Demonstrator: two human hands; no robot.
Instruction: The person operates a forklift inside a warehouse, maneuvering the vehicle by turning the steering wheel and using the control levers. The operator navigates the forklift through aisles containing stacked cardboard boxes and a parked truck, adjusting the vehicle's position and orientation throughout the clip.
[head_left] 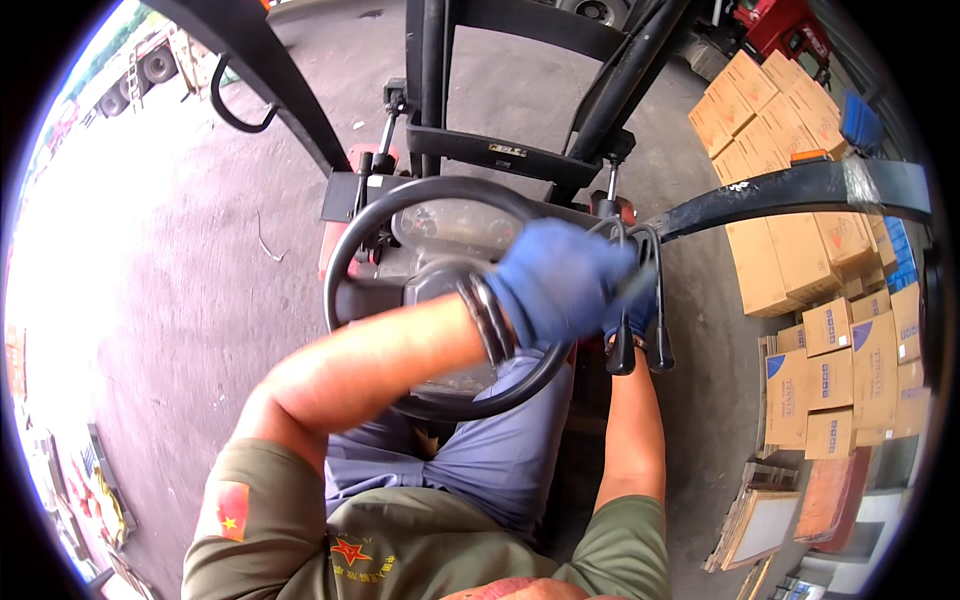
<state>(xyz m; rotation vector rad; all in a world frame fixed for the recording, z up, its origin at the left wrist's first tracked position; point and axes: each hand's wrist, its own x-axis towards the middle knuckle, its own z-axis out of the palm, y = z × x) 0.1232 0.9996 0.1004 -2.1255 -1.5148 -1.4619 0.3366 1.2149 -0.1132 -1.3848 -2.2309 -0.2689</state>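
Sitting behind a black steering wheel (430, 185), the driver has the left arm laid right across it, so that the blue-gloved left hand (562, 275) is over the rim's right side. That glove is blurred, and I can't tell whether its fingers are spread or closed on anything. Just right of the wheel stand two black-knobbed control levers (622, 352); the right hand (643, 312), also blue-gloved, is mostly hidden behind them, so its grip can't be told either. A dark band (487, 318) circles the left wrist. Ahead rises the black mast (500, 147). Off to the driver's right, cardboard boxes (785, 260) are stacked above the grey ground (190, 340).
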